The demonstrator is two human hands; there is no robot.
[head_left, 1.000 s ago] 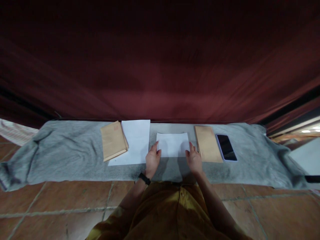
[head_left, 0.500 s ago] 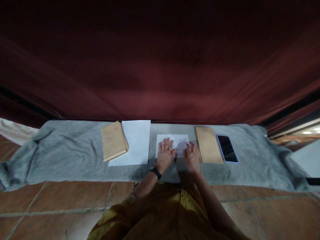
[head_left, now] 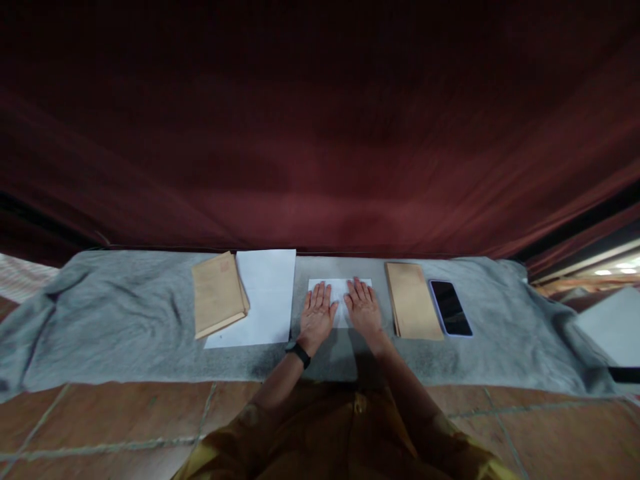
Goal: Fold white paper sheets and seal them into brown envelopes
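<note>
A white sheet of paper, folded or small, lies in front of me on the grey cloth. Flat on its left side rests my left hand, open, with a dark band on the wrist. My right hand lies open on its right side, fingers stretched away from me. Between the two hands part of the paper shows; the rest is under them. Close to my right hand is a stack of brown envelopes.
On the left, more brown envelopes overlap a larger white paper. A phone lies right of the right-hand stack. The grey cloth covers a narrow surface, with a dark red curtain behind and a tiled floor below.
My right hand has moved left and away from me, flattening onto the paper. My left hand stays flat on it. The view has shifted slightly.
</note>
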